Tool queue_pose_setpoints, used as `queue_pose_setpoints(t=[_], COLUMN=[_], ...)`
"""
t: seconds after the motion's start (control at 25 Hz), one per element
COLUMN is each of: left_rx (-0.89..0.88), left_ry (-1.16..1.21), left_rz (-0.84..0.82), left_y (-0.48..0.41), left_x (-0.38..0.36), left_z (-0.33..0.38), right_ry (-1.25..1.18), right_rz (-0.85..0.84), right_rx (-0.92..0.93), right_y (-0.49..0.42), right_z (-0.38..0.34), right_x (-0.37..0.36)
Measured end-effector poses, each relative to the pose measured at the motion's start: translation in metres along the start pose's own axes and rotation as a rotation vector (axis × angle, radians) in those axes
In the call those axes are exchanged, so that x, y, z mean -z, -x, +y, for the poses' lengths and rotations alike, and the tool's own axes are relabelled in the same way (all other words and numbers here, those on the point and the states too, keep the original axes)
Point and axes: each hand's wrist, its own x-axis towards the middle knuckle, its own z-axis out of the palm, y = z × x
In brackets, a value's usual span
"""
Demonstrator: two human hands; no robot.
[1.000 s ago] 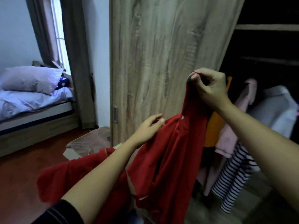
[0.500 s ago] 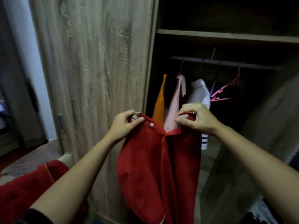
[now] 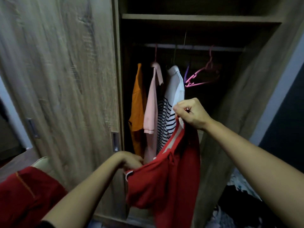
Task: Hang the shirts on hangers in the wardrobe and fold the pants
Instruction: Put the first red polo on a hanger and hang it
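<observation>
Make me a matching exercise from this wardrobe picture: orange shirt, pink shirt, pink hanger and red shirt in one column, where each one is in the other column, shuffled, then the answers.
Column one
1. orange shirt
2. pink shirt
3. pink hanger
4. red shirt

Column two
A. hangs bare on the rail, at the right
B. held by the left hand and the right hand
C. leftmost garment on the rail
D. hangs between two other shirts

Pairs: 1-C, 2-D, 3-A, 4-B
</observation>
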Motion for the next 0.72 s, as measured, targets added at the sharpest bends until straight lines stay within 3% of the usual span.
queue_pose_setpoints(t=[0.08, 0.2, 0.28, 0.48, 0.72], left_rx=[-0.087, -0.012, -0.097, -0.514, -0.526], left_ry=[0.051, -0.098, -0.144, 0.044, 0.229], left_rz=[0.216, 0.976, 1.294, 1.381, 1.392], left_y=[-0.014, -0.003, 0.016, 0.060, 0.073], left_x=[-0.010, 0.007, 0.023, 0.023, 0.029], left_z=[0.007, 0.019, 0.037, 0.111, 0.126], right_ry=[0.015, 0.057, 0.151, 0.606, 0.300], right_rz=[-0.034, -0.184, -0.291, -0.587, -0.396], right_rx=[-0.002, -0.092, -0.156, -0.339, -0.366], right_y=[0.004, 0.020, 0.033, 0.059, 0.081], right_z=[0.000, 0.008, 0.017, 0.032, 0.035], right_x=[0.006, 0.020, 0.031, 0.017, -0.007])
